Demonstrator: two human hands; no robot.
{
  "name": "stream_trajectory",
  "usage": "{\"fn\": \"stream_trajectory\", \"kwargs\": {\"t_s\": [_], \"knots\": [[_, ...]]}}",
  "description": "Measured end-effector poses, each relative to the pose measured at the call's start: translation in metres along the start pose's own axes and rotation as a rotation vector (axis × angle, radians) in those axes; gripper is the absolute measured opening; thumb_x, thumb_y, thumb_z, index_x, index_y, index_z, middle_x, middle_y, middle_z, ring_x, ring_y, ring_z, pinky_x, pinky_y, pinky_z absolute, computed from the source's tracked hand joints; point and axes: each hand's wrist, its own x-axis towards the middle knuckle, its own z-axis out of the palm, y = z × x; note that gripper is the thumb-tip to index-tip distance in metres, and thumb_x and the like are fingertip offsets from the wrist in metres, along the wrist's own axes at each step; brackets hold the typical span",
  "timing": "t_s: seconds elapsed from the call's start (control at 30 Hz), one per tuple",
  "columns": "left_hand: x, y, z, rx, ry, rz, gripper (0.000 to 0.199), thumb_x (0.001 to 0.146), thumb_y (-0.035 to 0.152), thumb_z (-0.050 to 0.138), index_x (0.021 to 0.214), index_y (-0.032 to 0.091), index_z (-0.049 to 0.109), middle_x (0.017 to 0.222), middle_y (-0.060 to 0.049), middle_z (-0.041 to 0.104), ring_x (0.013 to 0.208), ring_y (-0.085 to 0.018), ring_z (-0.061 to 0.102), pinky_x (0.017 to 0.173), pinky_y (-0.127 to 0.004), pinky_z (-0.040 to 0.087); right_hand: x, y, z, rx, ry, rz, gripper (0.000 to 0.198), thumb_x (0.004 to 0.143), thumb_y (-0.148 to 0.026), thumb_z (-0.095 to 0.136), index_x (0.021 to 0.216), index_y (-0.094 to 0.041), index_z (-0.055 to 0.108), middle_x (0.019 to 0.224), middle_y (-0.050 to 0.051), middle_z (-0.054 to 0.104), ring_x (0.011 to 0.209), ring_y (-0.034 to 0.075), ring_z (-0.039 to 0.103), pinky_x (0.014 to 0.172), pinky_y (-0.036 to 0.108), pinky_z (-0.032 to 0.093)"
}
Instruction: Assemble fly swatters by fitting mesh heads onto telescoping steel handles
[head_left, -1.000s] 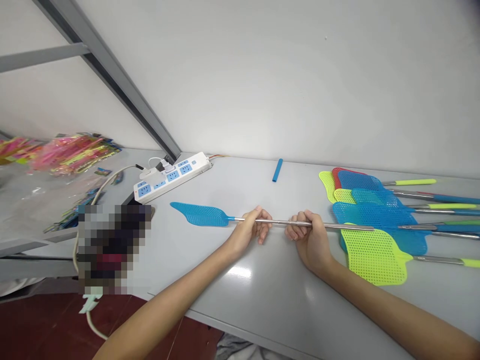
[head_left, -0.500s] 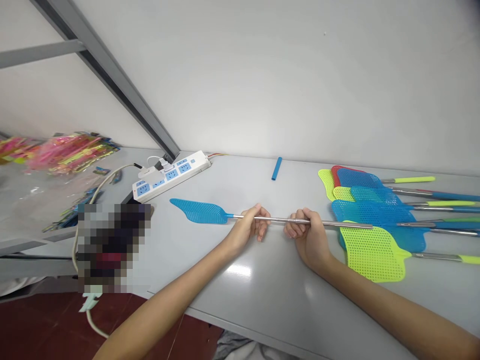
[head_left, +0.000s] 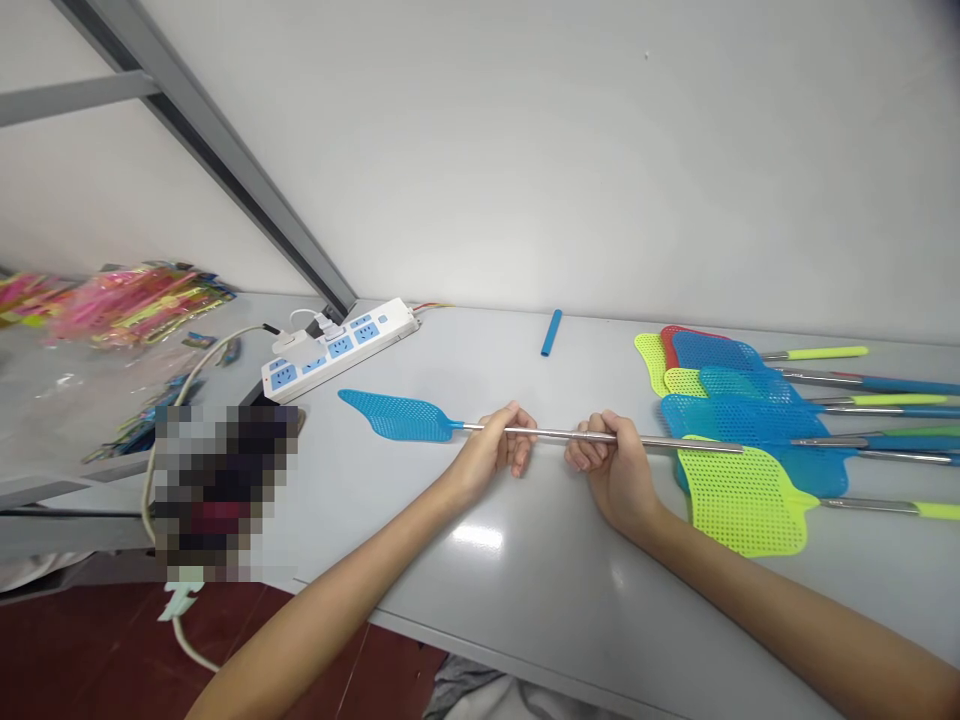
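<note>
Held level above the grey table is a fly swatter (head_left: 405,416) with a blue mesh head and a thin telescopic metal rod. My left hand (head_left: 495,440) pinches the rod close to the head, thumb on top. Further right, my right hand (head_left: 611,460) is closed around the thicker section of the same rod. The rod's bare metal end reaches over a yellow-green fly swatter (head_left: 746,505) at the right. A short blue tube (head_left: 552,332) lies apart near the wall, beyond both hands.
Several blue, red and yellow-green fly swatters (head_left: 720,405) overlap in a pile on the right. A white power strip (head_left: 341,350) with plugs and cables lies at the back left. Plastic-wrapped colourful items (head_left: 142,305) are on the far left, near a pixelated patch. The wall (head_left: 570,160) rises behind.
The view has shifted very slightly. Both hands keep their hold on the swatter's rod, and nothing else visibly moves.
</note>
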Motion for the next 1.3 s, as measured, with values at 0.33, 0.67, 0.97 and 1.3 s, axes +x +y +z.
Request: {"fn": "stream_trajectory", "kwargs": {"t_s": [0.33, 0.67, 0.97, 1.3], "knots": [[0.0012, -0.0006, -0.0013, -0.002, -0.001, -0.011, 0.038, 0.08, 0.045, 0.032, 0.063, 0.015, 0.048, 0.039, 0.003, 0.044, 0.034, -0.008, 0.04, 0.041, -0.02, 0.033, 0.0008, 0.0007, -0.0008, -0.016, -0.018, -0.005, 0.036, 0.075, -0.027, 0.039, 0.043, -0.018, 0.027, 0.042, -0.004, 0.022, 0.04, 0.009, 0.027, 0.044, 0.025, 0.026], [0.0006, 0.001, 0.0, -0.011, 0.004, -0.014, 0.036, 0.08, 0.042, 0.032, 0.064, 0.015, 0.048, 0.039, 0.003, 0.044, 0.035, -0.008, 0.041, 0.041, -0.02, 0.033, 0.0004, 0.0004, -0.0007, -0.009, -0.013, -0.006, 0.036, 0.076, -0.026, 0.038, 0.043, -0.018, 0.027, 0.042, -0.004, 0.022, 0.039, 0.009, 0.027, 0.044, 0.025, 0.026], [0.0013, 0.0, -0.0011, -0.015, -0.007, -0.018, 0.036, 0.08, 0.043, 0.032, 0.064, 0.014, 0.048, 0.038, 0.003, 0.044, 0.035, -0.008, 0.041, 0.041, -0.021, 0.034, 0.0, 0.0008, -0.0018, -0.006, -0.015, -0.002, 0.036, 0.076, -0.026, 0.038, 0.042, -0.018, 0.028, 0.041, -0.004, 0.022, 0.039, 0.009, 0.028, 0.044, 0.026, 0.025], [0.0007, 0.0005, -0.0006, -0.039, 0.006, -0.024, 0.033, 0.079, 0.043, 0.035, 0.067, 0.015, 0.048, 0.041, 0.004, 0.043, 0.035, -0.008, 0.04, 0.042, -0.021, 0.033, 0.0002, 0.0001, -0.0001, -0.012, -0.012, -0.005, 0.036, 0.076, -0.025, 0.037, 0.042, -0.018, 0.027, 0.041, -0.004, 0.022, 0.039, 0.009, 0.027, 0.044, 0.026, 0.026]]}}
